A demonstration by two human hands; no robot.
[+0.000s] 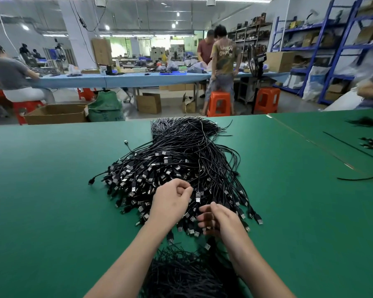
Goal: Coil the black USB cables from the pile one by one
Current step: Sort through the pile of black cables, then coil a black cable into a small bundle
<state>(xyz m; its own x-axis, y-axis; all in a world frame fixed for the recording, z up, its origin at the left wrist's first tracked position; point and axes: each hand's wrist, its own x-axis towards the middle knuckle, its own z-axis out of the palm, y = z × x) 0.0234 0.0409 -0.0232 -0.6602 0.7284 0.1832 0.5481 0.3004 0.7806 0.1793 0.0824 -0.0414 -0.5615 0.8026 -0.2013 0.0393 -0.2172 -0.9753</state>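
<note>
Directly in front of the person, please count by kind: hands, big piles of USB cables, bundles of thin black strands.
Hands: 2, left hand, right hand
Pile of USB cables: 1
Bundle of black strands: 1
Total: 4

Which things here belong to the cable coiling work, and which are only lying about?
Job: pile of black USB cables; left hand, pinching in it; right hand; green table.
Lying about: orange stools; cardboard box; blue shelves.
</note>
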